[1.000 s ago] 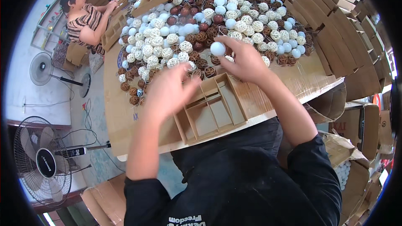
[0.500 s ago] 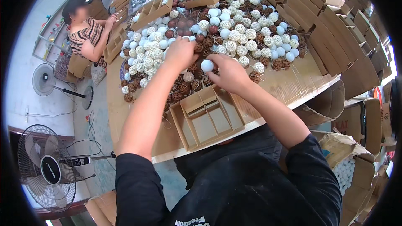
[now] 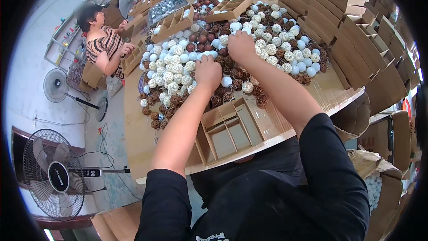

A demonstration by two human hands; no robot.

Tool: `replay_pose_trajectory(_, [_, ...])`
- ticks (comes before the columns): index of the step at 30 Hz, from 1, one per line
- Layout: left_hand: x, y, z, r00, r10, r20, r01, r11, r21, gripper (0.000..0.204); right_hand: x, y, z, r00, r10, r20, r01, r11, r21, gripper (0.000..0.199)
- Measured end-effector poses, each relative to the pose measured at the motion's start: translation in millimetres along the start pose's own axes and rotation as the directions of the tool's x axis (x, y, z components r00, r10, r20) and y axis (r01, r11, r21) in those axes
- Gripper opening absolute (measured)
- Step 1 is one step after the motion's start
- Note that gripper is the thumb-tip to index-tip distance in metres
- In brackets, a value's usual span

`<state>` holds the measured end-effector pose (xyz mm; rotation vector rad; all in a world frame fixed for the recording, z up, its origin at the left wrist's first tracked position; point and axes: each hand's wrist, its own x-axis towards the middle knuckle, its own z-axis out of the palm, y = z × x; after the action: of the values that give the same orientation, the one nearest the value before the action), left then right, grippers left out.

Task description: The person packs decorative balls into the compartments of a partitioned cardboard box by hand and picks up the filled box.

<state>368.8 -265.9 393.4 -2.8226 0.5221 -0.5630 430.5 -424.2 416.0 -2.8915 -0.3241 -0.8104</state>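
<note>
A: Where are your hands sitting right now?

B: Your left hand [image 3: 208, 72] is resting palm down on the heap of small round woven balls in white, pale blue and dark brown [image 3: 187, 67] that is covering the far part of the cardboard-covered worktop [image 3: 133, 120]. Your right hand [image 3: 241, 46] is reaching a little further into the same heap, knuckles up.

A: Are you gripping anything?

B: Your fingers are curling down among the balls on both sides, but they are hiding what is under them, so I cannot tell whether either hand is closing on a ball or lying loose.

A: What is lying nearest to you?

B: An open brown cardboard tray with divider compartments [image 3: 229, 129] is sitting at the near edge of the worktop, just below your left hand. A pale blue ball [image 3: 226, 81] is lying between your two wrists, just beyond the tray, with a white woven ball [image 3: 247, 87] and dark brown ones beside it.

A: And around you?

B: A person in a striped top [image 3: 104, 47] is working at the left side of the worktop. Folded brown cardboard boxes [image 3: 356, 31] are standing stacked along the right. A black pedestal fan [image 3: 55, 174] is standing on the floor at your left.
</note>
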Motion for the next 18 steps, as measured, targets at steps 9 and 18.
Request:
replay_pose_trajectory(9, [-8, -37, -13, 0.998, -0.052, -0.043, 0.022, 0.854, -0.520, 0.032, -32, 8, -77, 0.988, -0.060, -0.139, 0.122, 0.863, 0.491, 0.043])
replay_pose_trajectory(18, [-23, -60, -45, 0.964, -0.182, 0.193, 0.250, 0.371, -0.895, 0.040, -209, 40, -131, 0.793, -0.599, 0.110, 0.364, 0.610, 0.704, 0.046])
